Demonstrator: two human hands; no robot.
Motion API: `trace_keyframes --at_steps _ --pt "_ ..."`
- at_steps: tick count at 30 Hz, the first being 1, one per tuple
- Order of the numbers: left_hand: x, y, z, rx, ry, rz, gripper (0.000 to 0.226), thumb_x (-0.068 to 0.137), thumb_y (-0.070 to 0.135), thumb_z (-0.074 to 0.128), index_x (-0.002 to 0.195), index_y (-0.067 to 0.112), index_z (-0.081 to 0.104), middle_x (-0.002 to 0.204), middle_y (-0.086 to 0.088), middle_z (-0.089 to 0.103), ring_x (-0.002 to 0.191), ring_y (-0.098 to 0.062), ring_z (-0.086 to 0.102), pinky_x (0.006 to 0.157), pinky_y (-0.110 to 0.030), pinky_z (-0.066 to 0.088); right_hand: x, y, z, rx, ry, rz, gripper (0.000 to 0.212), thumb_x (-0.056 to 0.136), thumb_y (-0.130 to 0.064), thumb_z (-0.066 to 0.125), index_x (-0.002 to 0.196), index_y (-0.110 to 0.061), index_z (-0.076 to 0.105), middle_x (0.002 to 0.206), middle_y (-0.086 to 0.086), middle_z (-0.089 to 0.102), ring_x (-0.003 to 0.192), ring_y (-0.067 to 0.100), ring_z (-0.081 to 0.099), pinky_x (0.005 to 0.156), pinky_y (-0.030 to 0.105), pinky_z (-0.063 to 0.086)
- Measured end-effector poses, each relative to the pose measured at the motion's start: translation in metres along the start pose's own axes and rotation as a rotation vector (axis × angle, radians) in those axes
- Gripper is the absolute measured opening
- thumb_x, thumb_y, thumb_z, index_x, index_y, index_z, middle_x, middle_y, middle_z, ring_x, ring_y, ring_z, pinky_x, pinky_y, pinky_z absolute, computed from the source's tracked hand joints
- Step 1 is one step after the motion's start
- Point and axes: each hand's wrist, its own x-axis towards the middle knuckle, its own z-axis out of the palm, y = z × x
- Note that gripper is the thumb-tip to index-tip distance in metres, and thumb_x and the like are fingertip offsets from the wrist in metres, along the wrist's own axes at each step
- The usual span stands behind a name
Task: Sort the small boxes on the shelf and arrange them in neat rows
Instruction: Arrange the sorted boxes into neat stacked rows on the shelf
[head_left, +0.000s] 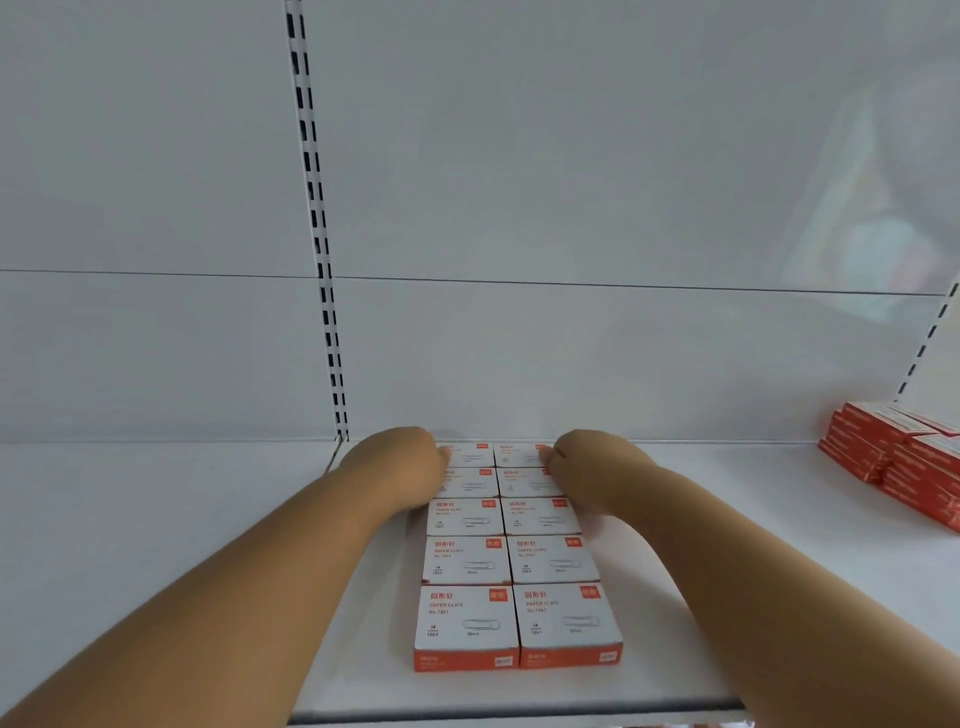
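Observation:
Several white-and-orange paper clip boxes (467, 561) lie flat on the white shelf (156, 545) in two straight columns, running from the front edge to the back wall. My left hand (400, 462) rests against the outer left side of the rearmost boxes, its thumb tip touching the top of the back-left box (472, 454). My right hand (589, 462) mirrors it on the right side, thumb on the back-right box (519, 456). The fingers of both hands are hidden behind the hands. The front pair of boxes (569, 621) shows its orange front faces.
A stack of red boxes (904, 457) sits at the right edge of the shelf near the back wall. A slotted upright rail (319, 249) runs up the back panel on the left. The shelf's front lip (519, 714) lies just below the front boxes.

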Motion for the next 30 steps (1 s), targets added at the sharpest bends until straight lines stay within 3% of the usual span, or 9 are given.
trace_keyframes --at_steps 7,11,14,17,22,26,28,30 --pt "0.002 -0.003 0.001 -0.051 0.06 -0.033 0.042 0.103 0.04 0.03 0.094 0.012 0.061 0.082 -0.001 0.059 0.084 -0.02 0.059 0.07 -0.03 0.042 -0.001 -0.002 -0.002 0.0 0.009 0.017 0.042 0.103 -0.045 0.027 0.093 -0.017 0.056 0.091 0.001 0.062 0.086 0.019 0.059 0.075 0.032 0.045" --pt "0.005 0.003 -0.004 -0.164 0.259 0.001 0.029 0.1 0.036 0.037 0.11 0.015 0.054 0.108 -0.004 0.058 0.099 -0.024 0.056 0.084 -0.038 0.049 -0.002 -0.005 -0.014 0.01 0.178 -0.04 0.036 0.101 -0.048 0.031 0.105 -0.018 0.051 0.099 0.0 0.059 0.088 0.021 0.057 0.074 0.034 0.047" --pt "0.006 0.011 0.002 -0.372 0.211 0.134 0.028 0.1 0.028 0.043 0.123 0.021 0.058 0.126 0.001 0.057 0.114 -0.019 0.054 0.098 -0.038 0.047 0.001 -0.016 -0.009 0.066 0.147 -0.137 0.036 0.099 -0.048 0.038 0.121 -0.024 0.053 0.115 0.002 0.052 0.097 0.022 0.056 0.08 0.035 0.047" --pt "0.004 0.012 0.011 -0.561 0.106 0.152 0.024 0.101 0.025 0.046 0.118 0.027 0.063 0.12 0.004 0.063 0.105 -0.014 0.061 0.089 -0.029 0.051 0.006 -0.02 0.003 0.125 0.111 -0.149 0.034 0.098 -0.048 0.042 0.12 -0.026 0.056 0.118 0.003 0.051 0.101 0.022 0.056 0.084 0.034 0.045" --pt "0.004 0.012 0.015 -0.549 0.109 0.146 0.021 0.099 0.026 0.045 0.103 0.034 0.064 0.109 0.005 0.065 0.095 -0.013 0.064 0.085 -0.034 0.056 0.008 -0.019 0.007 0.167 0.132 -0.145 0.033 0.097 -0.048 0.044 0.118 -0.026 0.057 0.113 0.0 0.05 0.095 0.019 0.052 0.08 0.031 0.042" --pt "0.004 0.012 0.014 -0.605 0.085 0.143 0.022 0.1 0.024 0.045 0.106 0.032 0.065 0.111 0.007 0.065 0.096 -0.011 0.063 0.077 -0.024 0.051 0.005 -0.017 0.008 0.19 0.2 -0.119 0.032 0.096 -0.045 0.043 0.112 -0.025 0.063 0.11 0.001 0.058 0.106 0.023 0.053 0.09 0.037 0.045" --pt "0.004 0.012 0.011 -0.689 0.096 0.116 0.026 0.101 0.025 0.045 0.115 0.026 0.066 0.12 0.007 0.064 0.106 -0.013 0.06 0.087 -0.026 0.046 0.002 -0.016 0.005 0.492 0.24 -0.041 0.032 0.097 -0.038 0.044 0.106 -0.017 0.066 0.105 0.004 0.065 0.103 0.026 0.058 0.09 0.04 0.048" --pt "0.003 0.013 0.007 -0.905 0.109 0.042 0.031 0.1 0.028 0.044 0.122 0.023 0.065 0.124 0.007 0.062 0.114 -0.015 0.057 0.101 -0.032 0.042 0.001 -0.015 0.001 1.009 0.237 0.067 0.029 0.098 -0.034 0.048 0.101 -0.015 0.069 0.102 0.001 0.069 0.102 0.024 0.061 0.09 0.04 0.048"
